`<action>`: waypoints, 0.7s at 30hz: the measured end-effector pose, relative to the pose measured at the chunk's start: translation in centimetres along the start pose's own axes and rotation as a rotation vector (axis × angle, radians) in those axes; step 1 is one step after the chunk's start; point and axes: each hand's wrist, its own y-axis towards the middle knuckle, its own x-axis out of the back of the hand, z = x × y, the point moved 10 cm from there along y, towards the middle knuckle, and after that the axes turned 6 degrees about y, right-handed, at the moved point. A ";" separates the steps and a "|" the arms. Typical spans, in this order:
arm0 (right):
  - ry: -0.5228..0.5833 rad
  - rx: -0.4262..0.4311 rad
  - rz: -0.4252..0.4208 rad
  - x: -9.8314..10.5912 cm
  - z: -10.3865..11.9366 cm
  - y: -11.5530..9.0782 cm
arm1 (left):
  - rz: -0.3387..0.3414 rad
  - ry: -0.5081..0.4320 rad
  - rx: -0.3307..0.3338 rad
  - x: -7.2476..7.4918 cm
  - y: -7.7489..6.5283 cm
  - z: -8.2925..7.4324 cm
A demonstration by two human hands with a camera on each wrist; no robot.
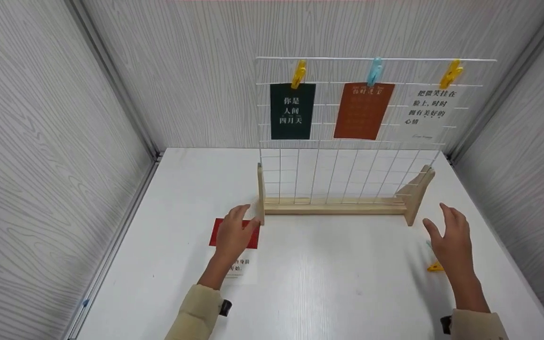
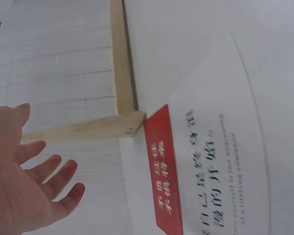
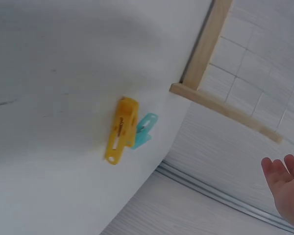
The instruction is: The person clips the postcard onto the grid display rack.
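My left hand [image 1: 232,233] hovers with loosely bent fingers over a red card [image 2: 162,166], close to the left wooden foot [image 1: 260,193] of a white wire grid rack [image 1: 338,58]. A white card [image 2: 206,166] with black lettering lies beside the red one, partly covered by my forearm in the head view. On the right, my right hand [image 1: 454,236] is raised with fingers and thumb spread, holding nothing. In the right wrist view, a yellow clip [image 3: 121,129] and a light-blue clip [image 3: 146,128] lie on the table, mostly behind that hand in the head view.
From the rack hang a dark green card [image 1: 293,127], an orange-brown card [image 1: 364,115] and a white card [image 1: 430,123]. Two yellow clips and a blue clip [image 1: 374,72] grip them at the top. Wood-patterned panels [image 1: 196,71] enclose the white table [image 1: 310,283].
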 end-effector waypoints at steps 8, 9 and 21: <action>-0.004 -0.132 0.130 -1.0 -5.1 -0.3 | 0.022 -0.019 0.138 0.2 -0.4 5.9; -0.007 -0.151 0.146 -1.2 -5.7 -0.3 | 0.026 -0.019 0.153 0.2 -0.5 6.6; -0.099 -0.395 0.280 -3.0 -10.8 -0.3 | 0.004 0.032 0.199 0.3 0.4 11.1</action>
